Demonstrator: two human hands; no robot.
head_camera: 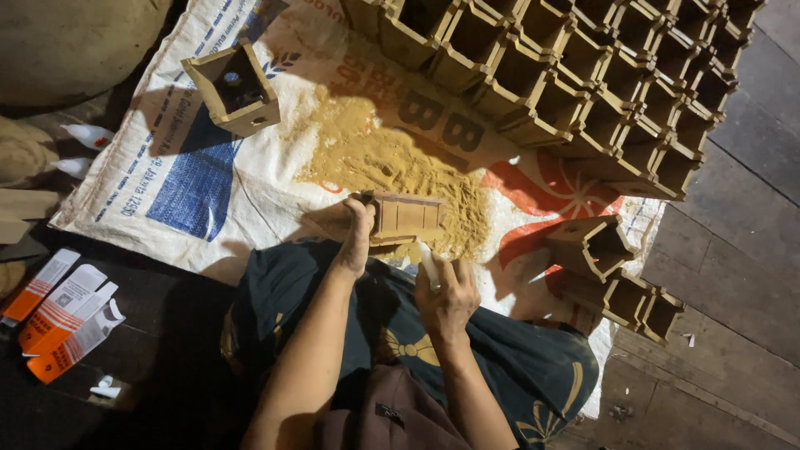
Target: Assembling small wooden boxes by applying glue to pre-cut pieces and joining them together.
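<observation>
Fingers of the left hand (358,237) close around the end of a small wooden box (406,218), holding it on its side just above the heap of sawdust (392,162). The right hand (447,296) sits just below it, curled shut around a small white tube (429,265) whose tip points up toward the box's lower edge. Both forearms reach out over a dark patterned cloth (500,358) across the person's lap. The sawdust lies spread on a printed woven sack (200,183) that covers the floor. One more open wooden box (233,87) stands alone at the sack's upper left, a large stack of finished boxes (600,75) fills the upper right, and a few others (617,275) lie near the right hand. Orange and white cartons (62,321) and small white caps lie on the dark floor to the left. In my judgement, the one-ended grip could let the box tip into the sawdust, and a hard squeeze could overrun the joint and smear the fingers.
</observation>
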